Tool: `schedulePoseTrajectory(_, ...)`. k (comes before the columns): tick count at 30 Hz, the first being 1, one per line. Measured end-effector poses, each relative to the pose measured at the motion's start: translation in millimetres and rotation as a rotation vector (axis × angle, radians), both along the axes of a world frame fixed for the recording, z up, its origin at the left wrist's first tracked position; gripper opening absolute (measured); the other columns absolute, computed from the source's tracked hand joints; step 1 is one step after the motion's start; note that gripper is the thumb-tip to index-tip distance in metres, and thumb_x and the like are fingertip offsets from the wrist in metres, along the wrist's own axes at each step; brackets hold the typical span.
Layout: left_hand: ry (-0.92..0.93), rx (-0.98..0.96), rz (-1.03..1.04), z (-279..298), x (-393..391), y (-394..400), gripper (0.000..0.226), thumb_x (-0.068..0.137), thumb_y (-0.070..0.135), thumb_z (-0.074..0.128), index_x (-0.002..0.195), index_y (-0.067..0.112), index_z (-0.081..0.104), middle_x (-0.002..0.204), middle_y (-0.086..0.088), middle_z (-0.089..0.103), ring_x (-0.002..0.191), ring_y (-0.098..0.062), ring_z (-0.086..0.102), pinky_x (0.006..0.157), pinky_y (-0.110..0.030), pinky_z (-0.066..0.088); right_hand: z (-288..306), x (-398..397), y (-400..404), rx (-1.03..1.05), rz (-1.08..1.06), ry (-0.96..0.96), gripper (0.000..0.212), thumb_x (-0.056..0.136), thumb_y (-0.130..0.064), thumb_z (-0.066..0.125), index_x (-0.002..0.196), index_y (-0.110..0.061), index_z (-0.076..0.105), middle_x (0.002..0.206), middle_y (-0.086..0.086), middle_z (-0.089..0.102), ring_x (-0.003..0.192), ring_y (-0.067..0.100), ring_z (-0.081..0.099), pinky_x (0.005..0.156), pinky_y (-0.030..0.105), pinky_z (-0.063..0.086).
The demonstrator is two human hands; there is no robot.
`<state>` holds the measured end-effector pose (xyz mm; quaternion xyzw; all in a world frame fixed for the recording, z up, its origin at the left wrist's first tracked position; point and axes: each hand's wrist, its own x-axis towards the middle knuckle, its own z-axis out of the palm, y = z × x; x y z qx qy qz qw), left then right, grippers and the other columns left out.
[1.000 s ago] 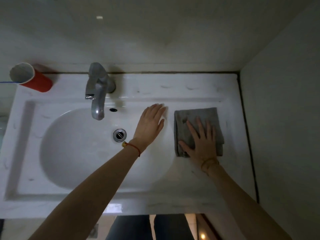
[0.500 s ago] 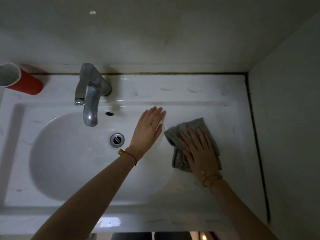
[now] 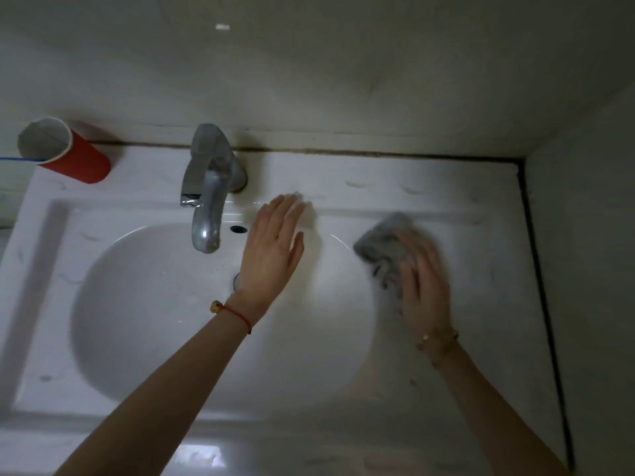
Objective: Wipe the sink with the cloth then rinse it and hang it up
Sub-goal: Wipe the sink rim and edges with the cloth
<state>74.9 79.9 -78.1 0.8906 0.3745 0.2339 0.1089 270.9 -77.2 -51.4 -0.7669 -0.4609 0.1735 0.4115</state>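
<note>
The white sink fills the view, its oval basin on the left. A grey cloth lies bunched on the flat part right of the basin, blurred by motion. My right hand presses on the cloth, fingers over it. My left hand rests flat and spread on the basin's far rim, just right of the metal tap, holding nothing. The left wrist hides most of the drain.
A red cup stands at the sink's back left corner with a blue stick poking out. A wall closes off the right side along a dark seam. A tiled wall rises behind the tap.
The cloth went from a flat folded rectangle to a bunched wad under my right hand, pushed left toward the basin. My left hand stayed on the rim. The view shifted slightly.
</note>
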Motion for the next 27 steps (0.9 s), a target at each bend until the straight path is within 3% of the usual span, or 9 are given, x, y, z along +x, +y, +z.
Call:
schedulePoseTrajectory(2, 0.001, -0.001, 0.063, -1.8, -8.7, 10.9, 0.049, 0.1, 0.014, 0.053, 0.148, 0.006, 0.042, 0.153, -0.012, 0.043, 0.146, -0.027, 0.034, 0.121, -0.047, 0.029, 16.8, 3.2, 45.3, 0.076, -0.074, -0.023, 0.041, 0.1, -0.011, 0.041, 0.14, -0.009, 0.046, 0.149, 0.012, 0.039, 0.137, 0.017, 0.036, 0.115, 0.021, 0.027)
schedulePoseTrajectory(4, 0.0, -0.002, 0.129, -5.9, -13.2, 18.9, 0.05, 0.101, 0.013, 0.054, 0.148, 0.005, 0.04, 0.153, -0.013, 0.043, 0.146, -0.028, 0.034, 0.121, -0.045, 0.029, 18.9, 2.4, 93.6, 0.083, 0.041, -0.175, 0.045, 0.099, -0.014, 0.043, 0.144, -0.012, 0.042, 0.152, 0.011, 0.035, 0.14, 0.018, 0.03, 0.117, 0.021, 0.02)
schedulePoseTrajectory(8, 0.008, 0.0, 0.167, -15.4, -14.2, 24.3, 0.049, 0.1, 0.014, 0.054, 0.147, 0.006, 0.043, 0.153, -0.012, 0.044, 0.145, -0.027, 0.036, 0.122, -0.042, 0.029, -20.1, -25.5, 141.2, -0.18, 0.341, -0.588, 0.051, 0.099, -0.029, 0.035, 0.148, -0.017, 0.033, 0.157, 0.01, 0.028, 0.146, 0.03, 0.021, 0.122, 0.04, 0.007)
schedulePoseTrajectory(10, 0.013, 0.004, 0.16, -19.0, -13.5, 24.1, 0.048, 0.1, 0.015, 0.053, 0.147, 0.006, 0.044, 0.153, -0.012, 0.044, 0.145, -0.028, 0.036, 0.12, -0.044, 0.031, -29.9, -14.2, 135.8, -0.255, 0.401, -0.716, 0.056, 0.097, -0.037, 0.031, 0.151, -0.019, 0.027, 0.157, 0.01, 0.027, 0.146, 0.03, 0.021, 0.121, 0.046, 0.011)
schedulePoseTrajectory(13, -0.011, -0.004, 0.176, -21.1, -12.6, 24.9, 0.047, 0.1, 0.013, 0.053, 0.146, 0.007, 0.045, 0.152, -0.011, 0.045, 0.145, -0.027, 0.036, 0.121, -0.041, 0.03, -32.8, 34.6, 111.1, -0.172, 0.224, -0.683, 0.051, 0.099, -0.036, 0.031, 0.144, -0.014, 0.042, 0.145, 0.015, 0.044, 0.132, 0.034, 0.04, 0.116, 0.047, 0.023)
schedulePoseTrajectory(16, -0.042, -0.021, 0.18, -21.9, -12.4, 24.9, 0.046, 0.1, 0.011, 0.053, 0.145, 0.007, 0.047, 0.152, -0.01, 0.046, 0.145, -0.027, 0.036, 0.122, -0.04, 0.028, -32.1, 37.1, 107.5, -0.204, -0.046, -0.626, 0.05, 0.097, -0.035, 0.035, 0.14, -0.011, 0.047, 0.142, 0.016, 0.049, 0.13, 0.038, 0.044, 0.114, 0.051, 0.026)
schedulePoseTrajectory(20, -0.051, -0.03, 0.17, -24.8, -14.1, 26.8, 0.047, 0.099, 0.011, 0.055, 0.146, 0.007, 0.046, 0.152, -0.01, 0.046, 0.146, -0.026, 0.035, 0.122, -0.044, 0.028, -34.5, -43.5, 145.5, -0.191, 0.242, -0.738, 0.053, 0.099, -0.039, 0.03, 0.15, -0.024, 0.027, 0.157, 0.005, 0.029, 0.145, 0.028, 0.023, 0.12, 0.048, 0.014)
schedulePoseTrajectory(23, -0.047, -0.027, 0.161, -25.6, -15.9, 27.7, 0.049, 0.099, 0.011, 0.057, 0.146, 0.007, 0.046, 0.151, -0.01, 0.047, 0.146, -0.026, 0.036, 0.121, -0.045, 0.031, -37.8, -26.2, 140.2, -0.215, 0.368, -0.81, 0.053, 0.102, -0.043, 0.027, 0.152, -0.025, 0.024, 0.159, 0.005, 0.025, 0.147, 0.027, 0.02, 0.12, 0.048, 0.014)
schedulePoseTrajectory(27, -0.057, -0.049, 0.152, -24.9, -16.4, 27.9, 0.048, 0.1, 0.012, 0.054, 0.147, 0.01, 0.045, 0.154, -0.006, 0.044, 0.147, -0.022, 0.032, 0.121, -0.043, 0.03, -40.6, 52.1, 97.2, -0.207, 0.015, -0.705, 0.053, 0.101, -0.04, 0.031, 0.134, -0.005, 0.052, 0.139, 0.023, 0.05, 0.127, 0.043, 0.045, 0.114, 0.051, 0.027)
